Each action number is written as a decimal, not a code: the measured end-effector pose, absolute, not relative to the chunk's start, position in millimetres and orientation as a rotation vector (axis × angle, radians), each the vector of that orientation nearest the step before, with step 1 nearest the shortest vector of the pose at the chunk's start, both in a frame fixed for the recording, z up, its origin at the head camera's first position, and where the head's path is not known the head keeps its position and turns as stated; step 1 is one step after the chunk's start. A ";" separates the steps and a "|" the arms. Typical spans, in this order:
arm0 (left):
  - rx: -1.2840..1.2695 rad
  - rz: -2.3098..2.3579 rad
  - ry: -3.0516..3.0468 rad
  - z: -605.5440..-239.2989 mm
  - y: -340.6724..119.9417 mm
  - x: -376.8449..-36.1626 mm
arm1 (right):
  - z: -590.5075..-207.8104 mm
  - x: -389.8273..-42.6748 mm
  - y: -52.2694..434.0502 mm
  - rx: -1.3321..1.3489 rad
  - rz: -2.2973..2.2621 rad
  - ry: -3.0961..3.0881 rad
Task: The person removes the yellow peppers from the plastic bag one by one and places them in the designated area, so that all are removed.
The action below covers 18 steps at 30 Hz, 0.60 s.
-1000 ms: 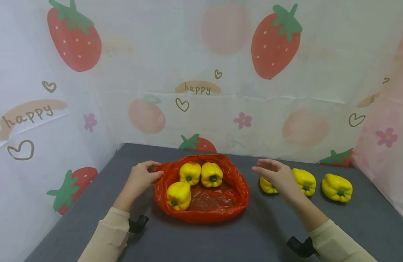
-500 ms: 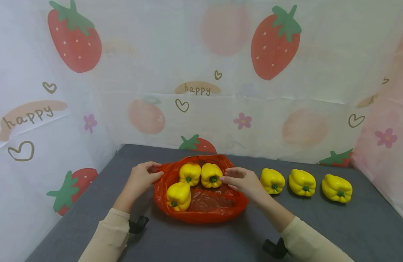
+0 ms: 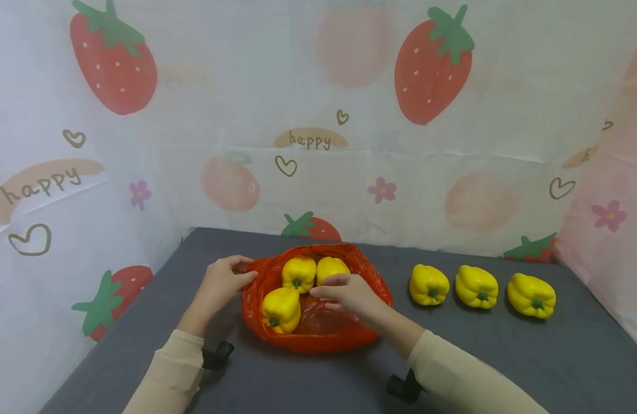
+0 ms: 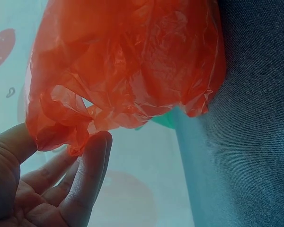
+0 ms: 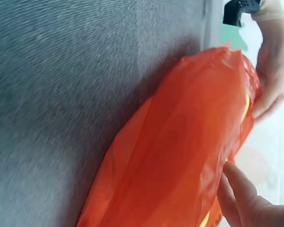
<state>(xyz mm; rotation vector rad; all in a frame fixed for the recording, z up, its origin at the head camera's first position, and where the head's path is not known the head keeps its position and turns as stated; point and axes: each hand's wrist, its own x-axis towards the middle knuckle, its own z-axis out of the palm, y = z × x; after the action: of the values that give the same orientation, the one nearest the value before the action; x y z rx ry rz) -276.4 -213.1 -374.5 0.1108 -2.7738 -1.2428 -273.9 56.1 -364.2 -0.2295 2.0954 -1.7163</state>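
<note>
A red plastic bag point(image 3: 318, 345) lies with its mouth spread on the grey table. Inside it are three yellow bell peppers: one at the front left point(image 3: 281, 310), one at the back left point(image 3: 299, 273) and one at the back right point(image 3: 332, 267), which is partly hidden. The left hand point(image 3: 222, 287) pinches the bag's left edge between thumb and fingers; up close, the left wrist view shows the crumpled red plastic point(image 4: 75, 123) there. Over the bag's opening, the right hand point(image 3: 352, 296) holds nothing, its fingers loosely extended and overlapping the back right pepper.
Three more yellow bell peppers stand in a row right of the bag: the nearest point(image 3: 429, 285), the middle one point(image 3: 476, 287) and the far right one point(image 3: 532, 295). A strawberry-print cloth point(image 3: 422, 144) rises behind the table point(image 3: 308, 385). Black wrist mounts point(image 3: 218, 355) hang below both sleeves.
The right hand has moved left, from beside the row of peppers to over the bag's opening. The left hand has stayed at the bag's edge.
</note>
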 end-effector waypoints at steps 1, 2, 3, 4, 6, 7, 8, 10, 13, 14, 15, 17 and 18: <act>0.111 -1.242 -2.774 -374.4 -213.4 -276.2 | -364.7 -274.1 52.9 -0.233 -1.703 2.087; 0.110 -1.241 -2.775 -374.3 -213.6 -276.1 | -364.9 -274.3 50.0 -0.236 -1.686 2.080; 0.109 -1.240 -2.776 -374.3 -213.8 -276.0 | -365.2 -274.5 47.3 -0.235 -1.665 2.081; 0.108 -1.238 -2.776 -374.3 -213.9 -276.0 | -365.5 -274.9 44.9 -0.232 -1.642 2.082; 0.106 -1.234 -2.778 -374.2 -213.9 -276.1 | -366.2 -275.6 41.1 -0.228 -1.602 2.078; 0.104 -1.237 -2.778 -374.4 -213.8 -276.1 | -366.6 -276.0 39.7 -0.227 -1.582 2.078; 0.103 -1.239 -2.779 -374.6 -213.7 -276.2 | -367.0 -276.3 38.3 -0.221 -1.567 2.072; 0.102 -1.240 -2.780 -374.8 -213.4 -276.3 | -368.0 -276.7 35.9 -0.206 -1.548 2.061; 0.108 -1.240 -2.779 -374.8 -213.1 -276.1 | -369.2 -277.0 32.0 -0.172 -1.532 2.050; 0.111 -1.240 -2.778 -374.8 -213.1 -276.1 | -369.5 -277.0 30.5 -0.157 -1.531 2.044; 0.114 -1.241 -2.778 -374.8 -213.1 -276.0 | -369.9 -276.9 28.9 -0.141 -1.526 2.043; 0.118 -1.244 -2.776 -374.7 -213.1 -275.9 | -371.2 -277.0 25.7 -0.118 -1.515 2.034; 0.117 -1.246 -2.776 -374.8 -213.0 -275.9 | -372.2 -277.2 24.1 -0.103 -1.507 2.027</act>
<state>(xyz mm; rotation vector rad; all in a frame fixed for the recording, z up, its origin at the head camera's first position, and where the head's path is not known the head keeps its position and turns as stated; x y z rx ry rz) -275.9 -213.0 -374.8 0.1172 -2.7763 -1.2459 -277.2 24.1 -372.2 -0.1035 2.0273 -1.5067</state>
